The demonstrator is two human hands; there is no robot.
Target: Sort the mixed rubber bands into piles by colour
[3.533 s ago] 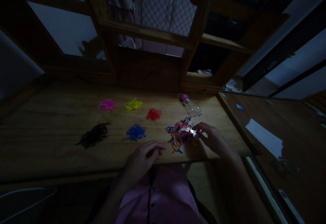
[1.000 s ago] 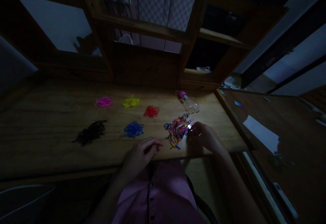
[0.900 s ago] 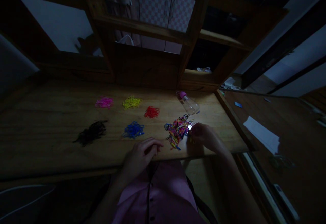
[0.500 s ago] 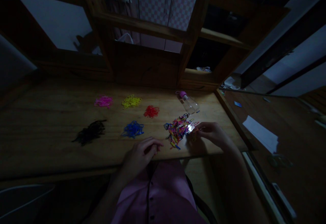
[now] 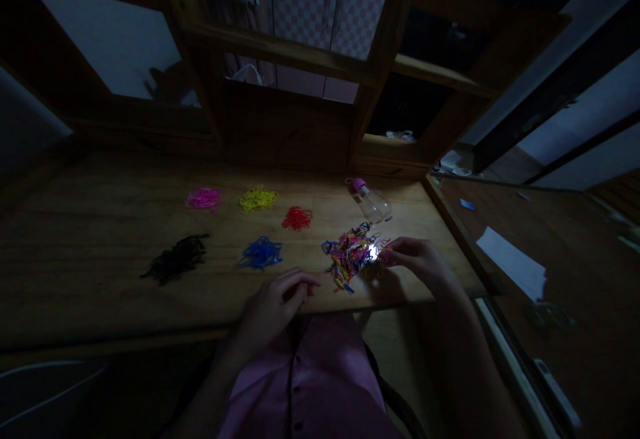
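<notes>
The right hand (image 5: 424, 260) pinches what look like pink bands (image 5: 386, 256) at the right of the mixed pile (image 5: 349, 252), whose tangle could drag other colours along, while the left hand (image 5: 278, 296) curls loosely nearby.

Wooden worktop (image 5: 110, 232), light grain. Nearer back edge: pink pile (image 5: 204, 198) left, yellow pile (image 5: 258, 199) beside it. Nearer front edge: black pile (image 5: 176, 260) furthest left, blue pile (image 5: 261, 253) right of it. Red pile (image 5: 297, 218) around mid-depth. Mixed-colour pile (image 5: 349, 256) toward right edge. All thin bands. Clear bottle (image 5: 374, 207), pink cap, on its side near back right corner.
</notes>
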